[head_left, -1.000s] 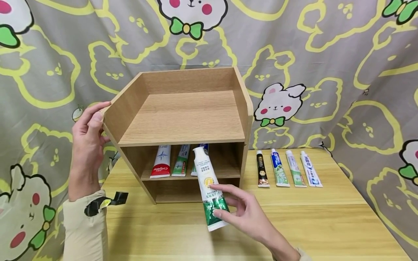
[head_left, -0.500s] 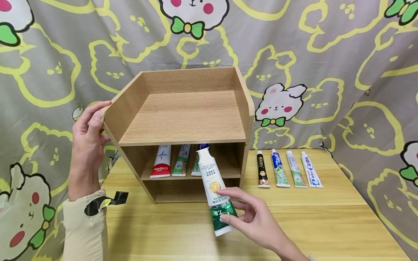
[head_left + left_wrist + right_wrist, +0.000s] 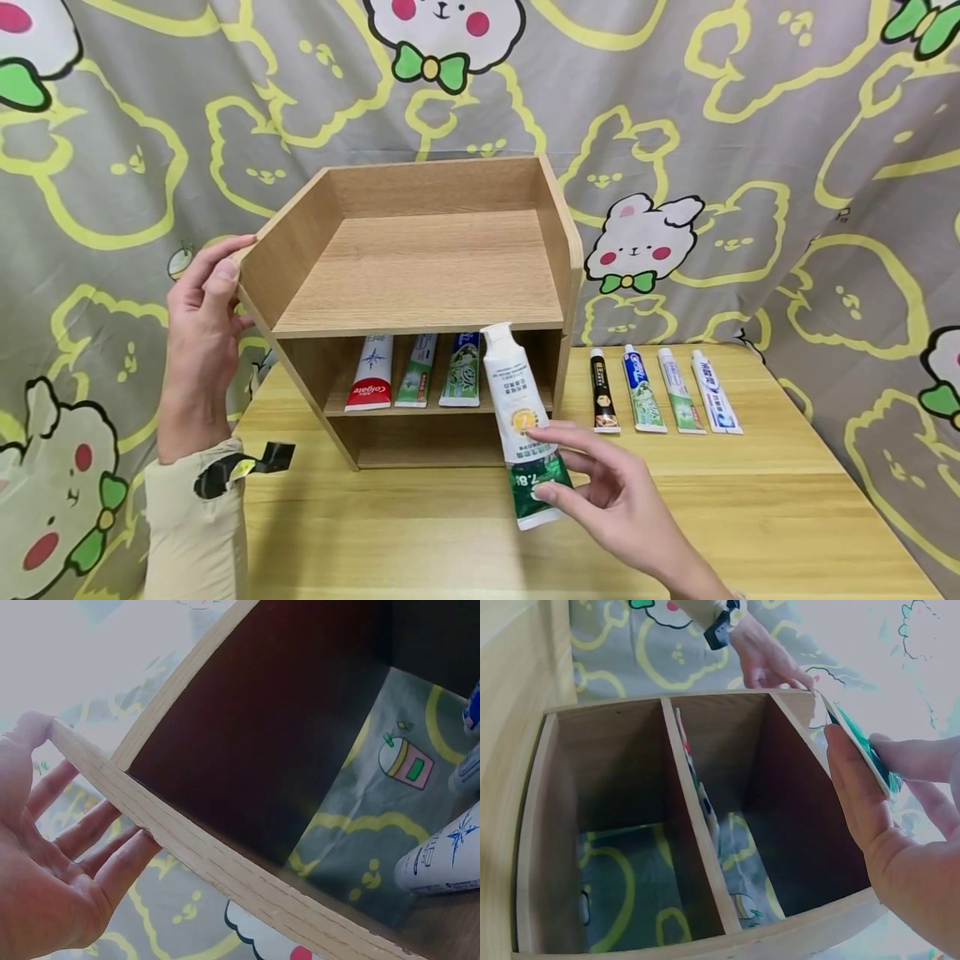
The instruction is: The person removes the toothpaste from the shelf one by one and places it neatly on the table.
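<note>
My right hand (image 3: 592, 487) pinches the green lower end of a white and green toothpaste tube (image 3: 521, 421), cap up, in front of the right side of a wooden shelf unit (image 3: 420, 275). The tube's cap reaches the front edge of the upper board. In the right wrist view the tube (image 3: 859, 746) shows edge-on between thumb and fingers. On the middle shelf lie a red and white tube (image 3: 371, 372), a green and white tube (image 3: 417, 370) and a green tube (image 3: 461, 369). My left hand (image 3: 206, 308) rests with straight fingers on the unit's left side panel (image 3: 195, 847).
Several toothpaste tubes (image 3: 663, 390) lie in a row on the yellow wooden table (image 3: 750, 508) to the right of the shelf unit. The bottom compartment (image 3: 420, 442) shows nothing inside. A cartoon-print curtain (image 3: 825, 167) hangs close behind the table.
My right hand has carried the white and green tube to the right, uncovering the third tube on the middle shelf. The left hand has stayed on the side panel.
</note>
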`<state>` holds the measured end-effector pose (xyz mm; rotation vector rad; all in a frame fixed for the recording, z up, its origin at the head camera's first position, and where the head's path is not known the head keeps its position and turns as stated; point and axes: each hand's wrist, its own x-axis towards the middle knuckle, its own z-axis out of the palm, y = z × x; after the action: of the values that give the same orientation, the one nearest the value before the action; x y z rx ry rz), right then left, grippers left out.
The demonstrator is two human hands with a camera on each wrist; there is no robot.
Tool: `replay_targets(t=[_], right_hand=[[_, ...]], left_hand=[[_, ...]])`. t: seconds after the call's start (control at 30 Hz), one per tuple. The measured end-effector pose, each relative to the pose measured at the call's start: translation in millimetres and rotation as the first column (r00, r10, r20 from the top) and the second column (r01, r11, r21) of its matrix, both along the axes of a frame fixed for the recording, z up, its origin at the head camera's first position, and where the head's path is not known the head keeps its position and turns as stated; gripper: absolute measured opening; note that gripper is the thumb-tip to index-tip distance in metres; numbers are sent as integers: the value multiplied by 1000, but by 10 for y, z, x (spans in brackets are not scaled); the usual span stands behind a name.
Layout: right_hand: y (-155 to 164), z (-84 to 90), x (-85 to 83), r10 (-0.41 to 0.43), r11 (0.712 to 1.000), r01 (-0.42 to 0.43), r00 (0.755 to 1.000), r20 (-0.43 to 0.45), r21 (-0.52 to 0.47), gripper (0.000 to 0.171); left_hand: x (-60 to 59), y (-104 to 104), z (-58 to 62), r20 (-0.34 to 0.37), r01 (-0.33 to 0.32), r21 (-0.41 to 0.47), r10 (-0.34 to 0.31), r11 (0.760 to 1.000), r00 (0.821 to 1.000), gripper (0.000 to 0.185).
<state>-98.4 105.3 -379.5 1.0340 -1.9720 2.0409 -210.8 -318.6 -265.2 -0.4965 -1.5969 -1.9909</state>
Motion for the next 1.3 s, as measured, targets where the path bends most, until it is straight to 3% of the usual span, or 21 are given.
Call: replay_targets(t=[0.3, 0.67, 0.93, 1.3], right_hand=[[163, 138, 17, -94, 995, 94, 996, 3, 23, 52], [386, 172, -13, -144, 989, 143, 990, -11, -49, 58], [590, 281, -67, -172, 983, 171, 985, -8, -65, 56], [832, 294, -225, -235, 965, 233, 972, -3, -120, 56]], left_hand=[[11, 8, -6, 2, 1, 5, -1, 1000, 1000, 36], [-7, 30, -15, 7, 7, -2, -7, 1000, 1000, 35], [-27, 40, -6, -1, 22, 5, -22, 1000, 1000, 35], [-11, 24, -6, 11, 5, 28, -5, 1000, 1000, 35]])
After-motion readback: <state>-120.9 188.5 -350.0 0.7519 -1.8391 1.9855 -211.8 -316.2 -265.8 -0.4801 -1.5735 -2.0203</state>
